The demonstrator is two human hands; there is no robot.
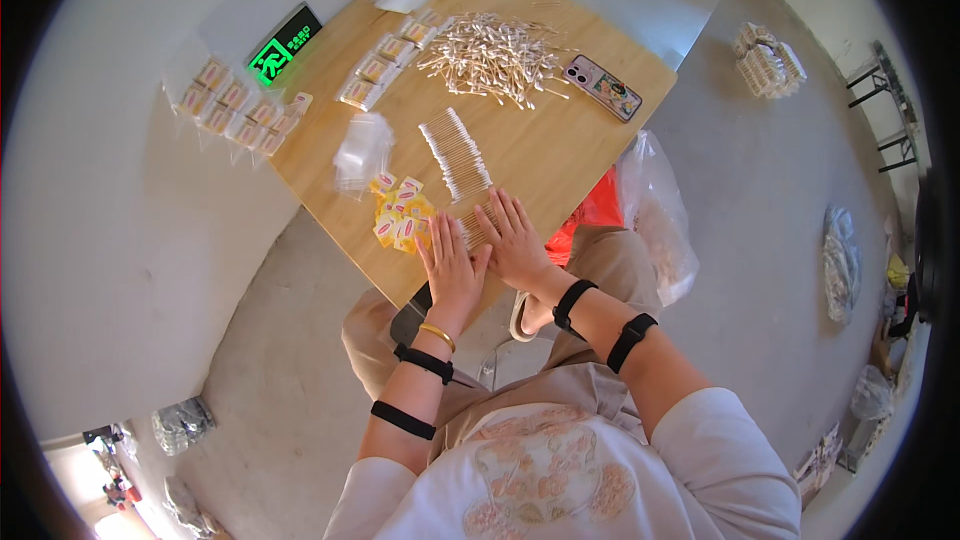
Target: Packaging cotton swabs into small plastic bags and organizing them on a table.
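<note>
My left hand (453,275) lies on the wooden table (560,165) near its front corner, fingers stretched out along the left end of some cotton swabs (472,226). Opposite it, my right hand (514,245) rests with fingers extended over the right ends of the same swabs, partly hiding them. Just beyond my fingers, a neat row of cotton swabs (456,154) lies side by side. Beside my left fingertips is a small heap of yellow and white cards (402,217). Farther back sits a loose pile of cotton swabs (492,58).
Clear plastic bags (364,150) lie at the table's left, with filled swab packs (374,70) behind them. More packs (232,108) stand beyond the left edge near a green lit sign (284,44). A phone (603,87) lies at right; red and clear bags (655,215) hang below.
</note>
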